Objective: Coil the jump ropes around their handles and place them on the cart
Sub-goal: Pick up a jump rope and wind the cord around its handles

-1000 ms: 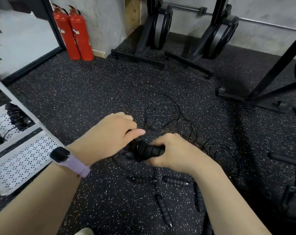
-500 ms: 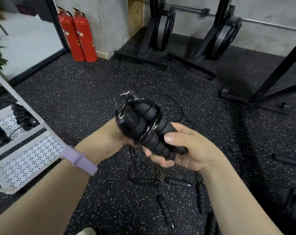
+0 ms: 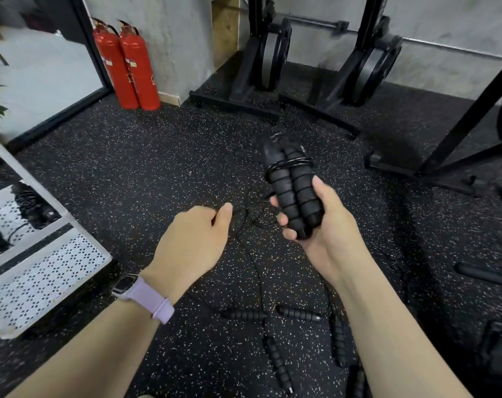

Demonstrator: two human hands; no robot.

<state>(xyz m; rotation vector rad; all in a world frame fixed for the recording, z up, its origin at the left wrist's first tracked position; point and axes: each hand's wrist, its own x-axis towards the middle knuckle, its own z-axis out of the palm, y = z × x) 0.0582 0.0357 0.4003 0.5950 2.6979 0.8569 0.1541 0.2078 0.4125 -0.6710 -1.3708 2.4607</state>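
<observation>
Head view: we find the right hand (image 3: 318,225) clenched round the paired handles (image 3: 292,188), long axis upright, pointing away from the palm. The left hand (image 3: 198,237), just beside and lower, pinches the loose rope (image 3: 249,216). The cart (image 3: 42,271) lies well left of both.

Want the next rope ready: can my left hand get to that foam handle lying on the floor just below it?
Probably yes: the left hand pinches only thin cord, and nothing covers the floor handle.
</observation>
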